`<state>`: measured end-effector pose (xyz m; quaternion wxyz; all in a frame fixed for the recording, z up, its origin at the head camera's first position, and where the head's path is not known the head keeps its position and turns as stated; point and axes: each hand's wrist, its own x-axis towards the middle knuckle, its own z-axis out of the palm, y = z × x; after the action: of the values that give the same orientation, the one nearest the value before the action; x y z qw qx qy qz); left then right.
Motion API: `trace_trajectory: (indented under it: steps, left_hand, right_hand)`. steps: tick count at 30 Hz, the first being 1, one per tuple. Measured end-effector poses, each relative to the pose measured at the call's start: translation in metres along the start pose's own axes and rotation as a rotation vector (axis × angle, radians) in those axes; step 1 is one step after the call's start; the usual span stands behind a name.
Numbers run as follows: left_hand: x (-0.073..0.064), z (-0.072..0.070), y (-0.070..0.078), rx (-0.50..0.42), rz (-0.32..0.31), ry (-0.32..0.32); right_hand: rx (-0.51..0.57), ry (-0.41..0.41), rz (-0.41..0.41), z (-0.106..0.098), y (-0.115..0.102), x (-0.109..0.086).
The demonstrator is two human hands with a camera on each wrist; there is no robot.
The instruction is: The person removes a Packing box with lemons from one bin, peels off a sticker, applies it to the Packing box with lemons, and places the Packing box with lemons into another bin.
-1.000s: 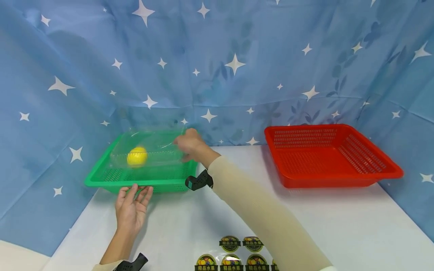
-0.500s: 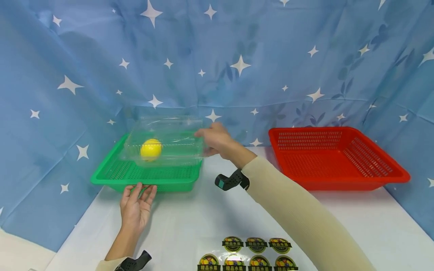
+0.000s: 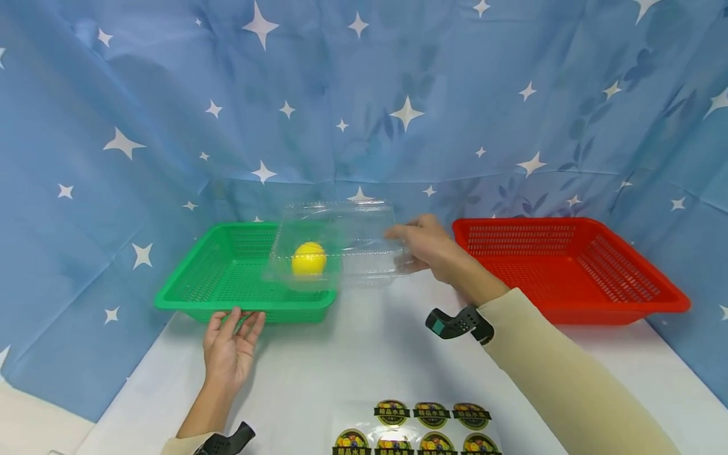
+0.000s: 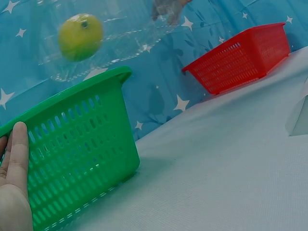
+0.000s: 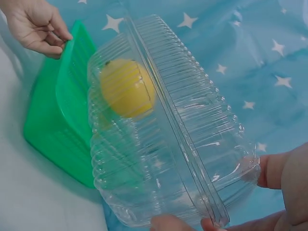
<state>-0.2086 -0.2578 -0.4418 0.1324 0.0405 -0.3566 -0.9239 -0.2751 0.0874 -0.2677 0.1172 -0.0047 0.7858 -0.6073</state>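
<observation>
My right hand [image 3: 429,249] grips the right end of a clear plastic clamshell box [image 5: 187,120], thumb on one side and fingers on the other. Inside the box, toward its far end from that hand, lies a round yellow fruit [image 3: 309,258] with a small stem mark. The box is held up in the air, its left part overlapping the green basket [image 3: 244,314] in the head view. At the basket's front rim my left hand [image 3: 230,354] pinches the edge with its fingertips, which also shows in the right wrist view.
On the right of the white table [image 3: 364,354] stands a red plastic basket [image 3: 569,309]. A sheet of round fruit stickers [image 3: 432,415] lies near the front edge. A blue starry curtain [image 3: 364,95] hangs behind.
The right hand has carried the clear box with the yellow fruit rightward, from over the green basket to partly past its right side. The left hand stays at the basket's rim.
</observation>
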Motion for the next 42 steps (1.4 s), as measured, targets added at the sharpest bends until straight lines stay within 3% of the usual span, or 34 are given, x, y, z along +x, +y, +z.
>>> trace_trajectory:
  steps: [7,15,19,27,34,42]
  left_hand:
    - [0.0,0.001,-0.003,0.006,0.007,0.012]
    - [0.0,0.001,-0.001,0.01,0.004,0.012]
    - [0.0,0.001,-0.001,0.007,-0.002,0.008]
    - [-0.002,0.001,-0.001,0.019,-0.004,0.005]
    - [-0.003,0.001,-0.002,0.041,0.003,-0.01]
    - [-0.003,0.001,-0.002,0.016,0.001,-0.016]
  right_hand:
    - [0.038,0.05,0.021,-0.029,0.023,-0.015]
    - [0.062,0.06,0.013,-0.044,0.044,-0.033]
    - [0.022,0.075,0.01,-0.051,0.057,-0.04]
    - [-0.073,0.123,-0.014,-0.058,0.084,-0.052]
    - [-0.066,0.14,0.047,-0.061,0.109,-0.059]
    - [-0.06,0.139,0.036,-0.059,0.128,-0.065]
